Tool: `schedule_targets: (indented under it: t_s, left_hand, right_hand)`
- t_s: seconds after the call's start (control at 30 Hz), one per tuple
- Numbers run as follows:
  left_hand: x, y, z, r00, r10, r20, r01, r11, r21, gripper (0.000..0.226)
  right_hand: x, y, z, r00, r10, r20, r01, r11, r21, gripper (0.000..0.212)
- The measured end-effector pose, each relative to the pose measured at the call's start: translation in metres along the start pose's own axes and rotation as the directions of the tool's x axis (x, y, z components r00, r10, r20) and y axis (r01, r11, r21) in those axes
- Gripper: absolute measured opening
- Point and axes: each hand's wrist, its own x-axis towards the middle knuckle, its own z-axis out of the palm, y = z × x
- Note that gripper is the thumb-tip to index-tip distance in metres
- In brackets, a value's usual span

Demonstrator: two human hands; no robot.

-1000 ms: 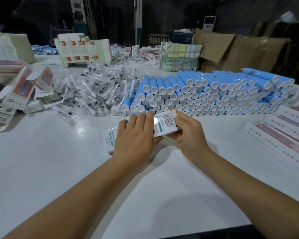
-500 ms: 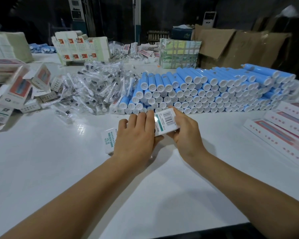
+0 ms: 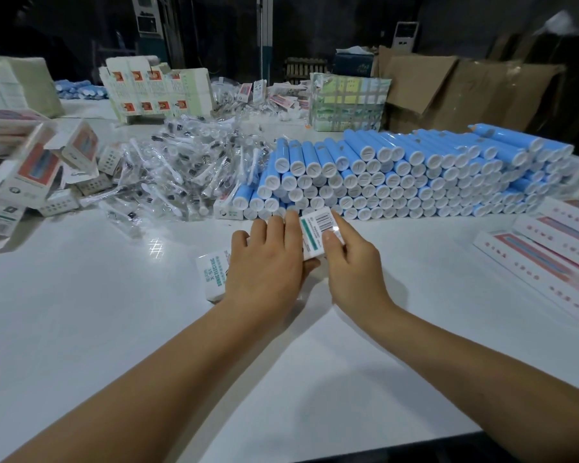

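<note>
A long white box (image 3: 315,233) with a barcode and green stripe lies on the white table (image 3: 81,329) at mid-frame. My left hand (image 3: 264,265) covers its middle, fingers over the top and thumb under its near edge. The box's left end (image 3: 213,272) with green lettering sticks out past my left hand. My right hand (image 3: 351,265) holds the box's right end, its thumb lying on the barcode face and a forefinger along the far edge.
Behind the box a wide stack of blue tubes with white caps (image 3: 398,175) runs to the right. A heap of bagged brush heads (image 3: 181,175) lies at left, with loose cartons (image 3: 37,165) beyond. Long flat white boxes (image 3: 545,259) lie at right.
Both hands and the box have stayed in nearly the same place; my right thumb has slid onto the barcode face at the box's end.
</note>
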Motion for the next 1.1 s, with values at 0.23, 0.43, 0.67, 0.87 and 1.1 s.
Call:
schedule_targets:
  t_s: [0.23,0.43,0.67,0.87,1.1]
  left_hand:
    - [0.001,-0.005,0.002,1.0,-0.004,0.017,0.004,1.0,0.01,0.075]
    - [0.003,-0.004,0.005,0.999,-0.004,0.039,0.002,0.999,0.054,0.077]
    - [0.019,-0.006,-0.015,0.986,-0.16,-0.054,0.091,0.772,-0.629,0.051]
    - [0.023,-0.011,-0.027,0.768,-0.312,0.56,0.244,-0.665,-0.705,0.039]
    - [0.014,-0.02,-0.024,0.69,-0.203,0.694,0.177,-0.883,-0.434,0.028]
  right_hand:
    - [0.006,-0.004,-0.004,0.99,0.088,0.109,-0.109,0.972,0.209,0.046]
    - [0.008,0.001,0.0,0.989,0.083,0.121,-0.109,0.968,0.225,0.044]
    - [0.013,-0.008,-0.006,0.997,0.033,0.068,-0.06,0.902,0.428,0.038]
    - [0.001,-0.006,0.004,0.968,-0.046,0.248,0.028,0.997,0.078,0.046]
    - [-0.005,0.0,0.016,0.924,-0.147,0.352,0.228,0.953,-0.201,0.066]
